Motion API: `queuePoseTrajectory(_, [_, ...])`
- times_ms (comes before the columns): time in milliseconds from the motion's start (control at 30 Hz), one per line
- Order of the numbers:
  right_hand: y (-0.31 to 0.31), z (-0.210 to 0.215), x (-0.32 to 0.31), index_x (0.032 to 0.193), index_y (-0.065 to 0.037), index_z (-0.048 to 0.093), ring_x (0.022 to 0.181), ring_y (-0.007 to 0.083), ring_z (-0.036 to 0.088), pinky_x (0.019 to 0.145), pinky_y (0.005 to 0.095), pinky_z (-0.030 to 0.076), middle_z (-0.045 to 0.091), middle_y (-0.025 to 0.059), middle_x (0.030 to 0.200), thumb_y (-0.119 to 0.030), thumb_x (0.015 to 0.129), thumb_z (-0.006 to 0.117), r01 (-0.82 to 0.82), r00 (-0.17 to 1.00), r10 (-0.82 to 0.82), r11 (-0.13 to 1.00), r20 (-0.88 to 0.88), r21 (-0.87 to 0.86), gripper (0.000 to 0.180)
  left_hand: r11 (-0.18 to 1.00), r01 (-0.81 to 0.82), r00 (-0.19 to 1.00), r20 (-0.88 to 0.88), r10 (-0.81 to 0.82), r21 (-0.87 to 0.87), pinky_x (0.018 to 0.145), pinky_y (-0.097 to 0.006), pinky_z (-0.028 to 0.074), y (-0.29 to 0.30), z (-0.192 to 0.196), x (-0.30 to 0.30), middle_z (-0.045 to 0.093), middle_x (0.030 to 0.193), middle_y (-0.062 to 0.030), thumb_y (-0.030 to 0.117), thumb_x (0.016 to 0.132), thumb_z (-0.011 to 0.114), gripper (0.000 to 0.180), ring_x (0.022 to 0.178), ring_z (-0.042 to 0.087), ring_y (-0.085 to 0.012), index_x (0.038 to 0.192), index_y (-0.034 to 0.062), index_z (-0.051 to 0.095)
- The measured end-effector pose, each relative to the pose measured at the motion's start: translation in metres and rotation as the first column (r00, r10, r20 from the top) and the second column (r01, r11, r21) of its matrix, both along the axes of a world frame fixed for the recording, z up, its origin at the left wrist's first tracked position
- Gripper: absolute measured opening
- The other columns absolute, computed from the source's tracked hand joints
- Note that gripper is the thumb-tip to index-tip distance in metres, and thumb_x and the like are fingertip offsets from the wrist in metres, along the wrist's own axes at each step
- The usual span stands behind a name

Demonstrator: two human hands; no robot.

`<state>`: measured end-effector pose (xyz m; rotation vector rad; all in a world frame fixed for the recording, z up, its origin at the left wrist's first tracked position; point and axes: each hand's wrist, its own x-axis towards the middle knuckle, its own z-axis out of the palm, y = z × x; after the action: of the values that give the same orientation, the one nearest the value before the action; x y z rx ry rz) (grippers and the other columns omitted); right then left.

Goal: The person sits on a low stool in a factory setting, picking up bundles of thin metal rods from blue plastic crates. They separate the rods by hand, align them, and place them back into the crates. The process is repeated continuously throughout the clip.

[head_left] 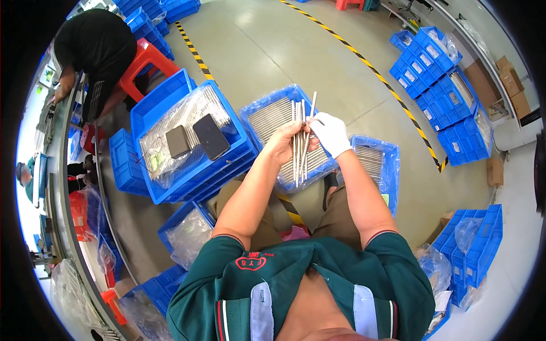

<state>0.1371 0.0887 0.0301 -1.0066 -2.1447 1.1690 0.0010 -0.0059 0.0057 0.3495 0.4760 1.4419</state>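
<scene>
A loose bundle of slim metal rods (297,163) was held in the air above a plastic-lined blue bin (296,91) containing similar rods (271,120). The left hand (282,141) grasped the bundle; the right hand (331,134), white-gloved, pinched one rod projecting above the others. A second blue bin (393,170) of rods lay to the right. At left, a black phone (211,137) and a dark box (178,141) rested on plastic film (195,107) in a stacked blue bin (193,183).

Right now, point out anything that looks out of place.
In the blue plastic crate at left, a black phone-like slab and dark rectangular block lie atop clear plastic sheeting, unlike the thin silvery metal rods beneath. Mismatched: the right hand wears a white glove; the left hand is bare.
</scene>
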Motion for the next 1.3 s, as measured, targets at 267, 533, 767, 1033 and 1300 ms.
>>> queuePoseTrajectory(267, [0.002, -0.016, -0.007, 0.09, -0.007, 0.063, 0.074, 0.013, 0.061, 0.067, 0.0277, 0.048, 0.063, 0.0067, 0.083, -0.018, 0.088, 0.053, -0.139, 0.972, 0.126, 0.989, -0.2, -0.053, 0.015, 0.996, -0.07, 0.998, -0.001, 0.07, -0.047, 0.058, -0.03, 0.046, 0.0, -0.002, -0.005, 0.059, 0.086, -0.0056, 0.029, 0.089, 0.059, 0.026, 0.065, 0.051, -0.0167, 0.088, 0.0031, 0.059])
queuePoseTrajectory(533, [-0.026, -0.038, -0.001, 0.102, -0.003, 0.055, 0.062, 0.0167, 0.058, 0.051, 0.0289, 0.046, 0.06, 0.0041, 0.077, -0.031, 0.089, 0.059, -0.395, 0.919, 0.147, 0.309, -0.366, -0.865, 0.031, 0.956, -0.294, 0.943, -0.161, 0.292, 0.016, 0.059, -0.04, 0.054, 0.001, 0.008, -0.015, 0.061, 0.08, -0.0121, 0.032, 0.087, 0.062, 0.031, 0.077, 0.063, -0.0266, 0.092, 0.0025, 0.058])
queuePoseTrajectory(767, [-0.044, -0.027, 0.025, 0.079, -0.013, 0.047, 0.053, 0.0191, 0.055, 0.046, 0.0345, 0.047, 0.051, 0.0008, 0.07, -0.033, 0.084, 0.06, -0.603, 0.792, 0.132, 0.016, -0.596, -0.798, 0.025, 0.999, 0.022, 0.925, -0.38, -0.008, 0.033, 0.06, -0.026, 0.051, 0.001, 0.014, 0.014, 0.064, 0.084, -0.0086, 0.032, 0.087, 0.062, 0.031, 0.07, 0.06, -0.0127, 0.096, 0.002, 0.061])
queuePoseTrajectory(1033, [-0.002, -0.031, 0.045, 0.072, -0.018, 0.045, 0.036, 0.0056, 0.029, 0.033, 0.0211, 0.02, 0.031, -0.0083, 0.048, -0.043, 0.088, 0.056, -0.243, 0.964, -0.073, 0.165, -0.258, -0.956, 0.032, 0.875, -0.417, 0.327, -0.858, 0.397, 0.246, 0.074, -0.032, 0.046, -0.005, 0.026, 0.055, 0.059, 0.101, -0.0088, 0.024, 0.083, 0.067, 0.021, 0.088, 0.056, -0.0193, 0.085, 0.0031, 0.066])
queuePoseTrajectory(1300, [0.066, -0.065, 0.065, 0.088, -0.007, 0.056, 0.082, 0.041, 0.059, 0.072, 0.0474, 0.046, 0.063, 0.0208, 0.082, -0.036, 0.077, 0.063, -0.234, 0.674, -0.015, 0.944, 0.738, 0.234, 0.032, 0.82, 0.292, 0.117, -0.869, 0.48, 0.493, 0.069, -0.04, 0.047, -0.045, 0.026, 0.099, 0.059, 0.087, -0.0067, 0.032, 0.077, 0.068, 0.027, 0.08, 0.059, -0.0273, 0.085, 0.0073, 0.063])
